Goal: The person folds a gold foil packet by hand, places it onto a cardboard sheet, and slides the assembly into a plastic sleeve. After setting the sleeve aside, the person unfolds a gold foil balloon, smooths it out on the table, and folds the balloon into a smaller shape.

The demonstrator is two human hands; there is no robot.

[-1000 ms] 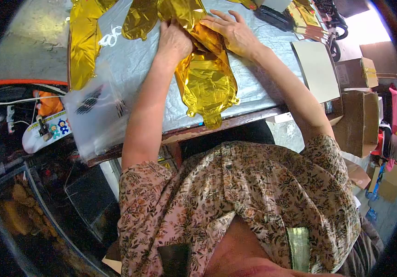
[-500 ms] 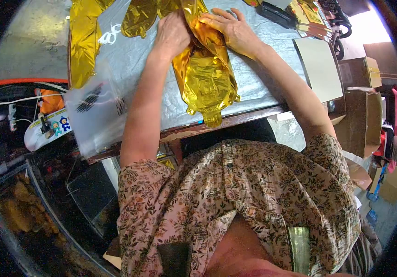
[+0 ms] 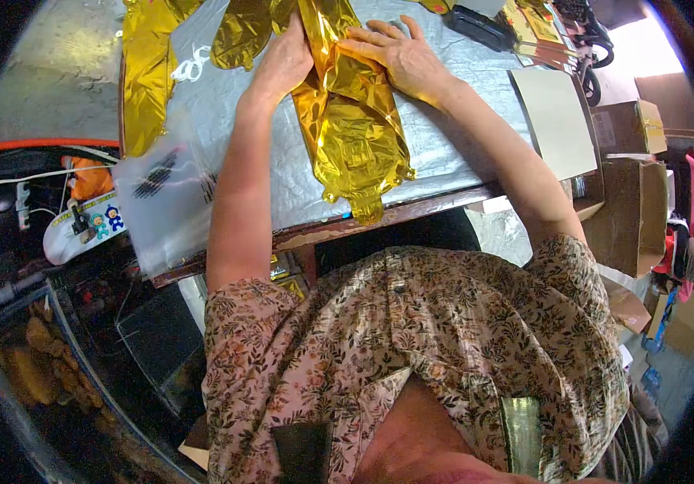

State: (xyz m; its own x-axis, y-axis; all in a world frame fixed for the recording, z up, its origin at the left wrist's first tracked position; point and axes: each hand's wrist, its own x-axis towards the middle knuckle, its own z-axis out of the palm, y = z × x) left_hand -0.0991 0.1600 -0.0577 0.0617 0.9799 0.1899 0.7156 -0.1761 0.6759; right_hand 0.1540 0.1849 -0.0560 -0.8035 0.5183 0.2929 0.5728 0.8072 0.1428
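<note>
Pressing flat and open, left hand point(image 3: 286, 60) and right hand point(image 3: 399, 56) flank the gold balloon point(image 3: 355, 137).

Near the top centre of the frame, the left hand point(image 3: 285, 58) and the right hand point(image 3: 399, 56) both press flat on a gold foil balloon point(image 3: 352, 129) lying on a silver-covered table point(image 3: 234, 121); the balloon's narrow tail reaches the table's near edge. More gold foil point(image 3: 147, 73) lies at the upper left, and a clear plastic bag point(image 3: 165, 202) hangs over the left edge. A blank card point(image 3: 555, 121) sits at the right, with cardboard boxes point(image 3: 629, 194) beyond it.
</note>
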